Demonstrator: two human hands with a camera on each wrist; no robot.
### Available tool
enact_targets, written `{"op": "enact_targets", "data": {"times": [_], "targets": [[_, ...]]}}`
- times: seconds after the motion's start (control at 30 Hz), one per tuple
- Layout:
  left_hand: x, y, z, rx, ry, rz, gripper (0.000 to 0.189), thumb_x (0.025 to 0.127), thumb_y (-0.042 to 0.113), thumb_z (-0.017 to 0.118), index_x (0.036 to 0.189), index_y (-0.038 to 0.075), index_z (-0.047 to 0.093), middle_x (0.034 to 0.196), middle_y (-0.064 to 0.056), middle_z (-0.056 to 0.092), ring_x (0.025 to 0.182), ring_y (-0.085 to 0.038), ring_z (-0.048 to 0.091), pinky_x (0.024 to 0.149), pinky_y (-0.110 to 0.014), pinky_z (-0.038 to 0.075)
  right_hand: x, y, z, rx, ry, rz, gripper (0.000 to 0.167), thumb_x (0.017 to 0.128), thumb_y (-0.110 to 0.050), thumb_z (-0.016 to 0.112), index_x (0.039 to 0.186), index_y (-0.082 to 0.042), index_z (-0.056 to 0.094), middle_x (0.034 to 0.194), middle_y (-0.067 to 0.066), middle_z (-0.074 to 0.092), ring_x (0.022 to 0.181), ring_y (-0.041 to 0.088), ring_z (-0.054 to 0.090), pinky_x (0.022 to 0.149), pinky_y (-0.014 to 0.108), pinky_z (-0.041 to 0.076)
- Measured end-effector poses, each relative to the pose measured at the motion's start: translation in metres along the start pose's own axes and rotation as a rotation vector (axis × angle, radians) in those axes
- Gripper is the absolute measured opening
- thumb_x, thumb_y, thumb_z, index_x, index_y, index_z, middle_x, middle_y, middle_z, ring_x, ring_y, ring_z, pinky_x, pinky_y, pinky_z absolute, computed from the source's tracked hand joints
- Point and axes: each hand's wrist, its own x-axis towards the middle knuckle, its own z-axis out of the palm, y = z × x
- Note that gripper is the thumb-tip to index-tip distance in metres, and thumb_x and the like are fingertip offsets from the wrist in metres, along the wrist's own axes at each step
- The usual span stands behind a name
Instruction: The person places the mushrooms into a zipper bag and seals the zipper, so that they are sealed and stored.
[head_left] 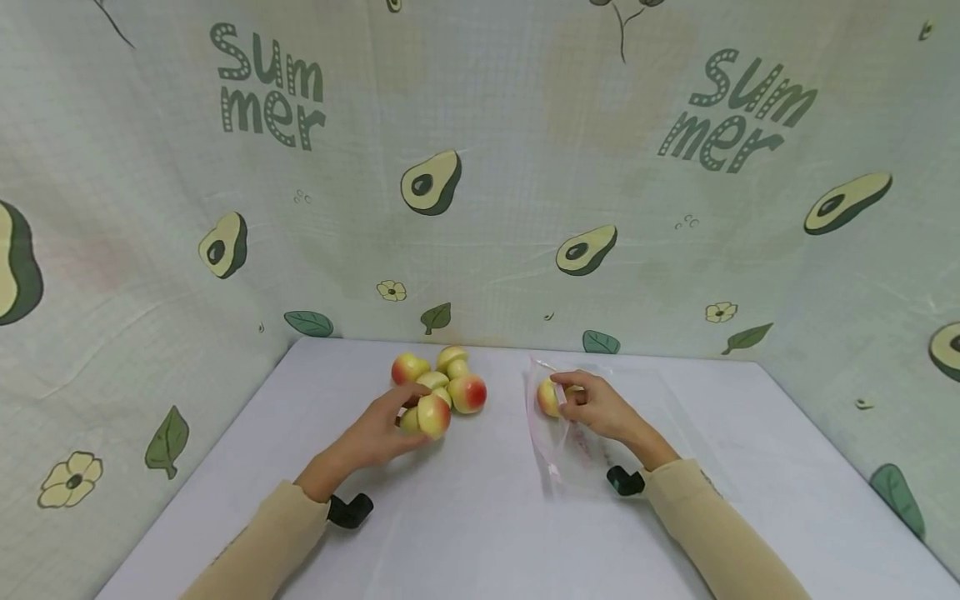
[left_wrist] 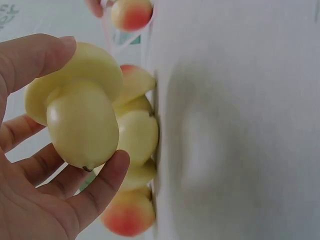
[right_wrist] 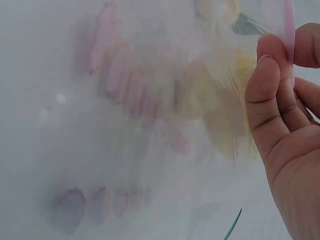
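A yellow pear (head_left: pixel 434 417) with a red blush is held in my left hand (head_left: pixel 381 427), just in front of a group of similar pears. In the left wrist view, the thumb and curled fingers surround this pear (left_wrist: pixel 82 122), its narrow stem end facing the camera. My right hand (head_left: pixel 600 406) pinches the pink edge of a clear plastic bag (head_left: pixel 551 458) between thumb and fingers. Another pear (head_left: pixel 548 398) shows at the bag, left of those fingers. Through the hazy plastic, the right wrist view shows blurred yellow fruit (right_wrist: pixel 227 105) and pink printed marks.
Several red-and-yellow pears, one at the right (head_left: pixel 468 393), lie close together near the back of the white table (head_left: pixel 465 533). A cloth backdrop (head_left: pixel 495 167) with avocado prints rises behind and at both sides.
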Motion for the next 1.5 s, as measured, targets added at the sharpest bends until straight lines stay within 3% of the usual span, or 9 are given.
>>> {"op": "enact_targets", "data": {"times": [0.13,0.3,0.57,0.83,1.3,1.5], "targets": [[0.006,0.007,0.014,-0.008,-0.028,0.031,0.056,0.078,0.016,0.078,0.127,0.013,0.051,0.117,0.005,0.055,0.102,-0.013,0.051,0.090,-0.036,0.046,0.005,0.019,0.001,-0.004,0.013,0.000,0.051,0.085,0.005,0.061,0.134,0.006,0.047,0.106,0.024,0.048,0.051,0.007,0.036,0.049,0.021,0.034],[0.016,0.017,0.034,-0.032,-0.056,0.065,0.054,0.079,0.020,0.078,0.126,0.015,0.051,0.116,0.009,0.054,0.104,-0.011,0.051,0.092,-0.036,0.045,0.007,0.023,0.001,0.001,0.026,-0.006,0.051,0.083,0.002,0.063,0.133,0.001,0.051,0.108,0.019,0.050,0.051,0.007,0.037,0.049,0.021,0.035],[0.035,0.027,0.065,-0.001,-0.017,0.137,0.055,0.076,0.018,0.078,0.125,0.009,0.052,0.118,0.004,0.055,0.105,-0.010,0.052,0.094,-0.034,0.043,0.007,0.020,0.002,-0.005,0.025,-0.026,0.050,0.082,0.002,0.063,0.131,0.001,0.053,0.113,0.016,0.049,0.053,0.006,0.040,0.053,0.021,0.040],[0.052,0.039,0.081,0.012,0.071,0.021,0.059,0.077,0.022,0.077,0.128,0.008,0.050,0.120,-0.003,0.056,0.110,-0.015,0.051,0.097,-0.037,0.041,0.007,0.020,0.001,-0.008,0.027,-0.019,0.049,0.083,0.001,0.064,0.131,0.001,0.053,0.110,0.017,0.049,0.054,0.007,0.042,0.053,0.021,0.040],[0.075,0.048,0.101,-0.044,0.085,-0.014,0.058,0.078,0.021,0.076,0.128,0.006,0.051,0.124,-0.009,0.057,0.112,-0.023,0.055,0.095,-0.039,0.044,0.007,0.021,0.001,0.003,0.023,-0.018,0.049,0.083,0.001,0.063,0.131,0.001,0.053,0.104,0.022,0.049,0.054,0.007,0.042,0.051,0.021,0.038],[0.086,0.050,0.109,0.000,0.100,-0.064,0.059,0.077,0.025,0.076,0.129,0.009,0.051,0.119,-0.007,0.058,0.108,-0.021,0.055,0.091,-0.037,0.045,0.007,0.021,0.001,0.021,0.016,-0.018,0.050,0.083,0.003,0.062,0.132,0.002,0.052,0.108,0.025,0.047,0.054,0.007,0.043,0.051,0.020,0.039]]}}
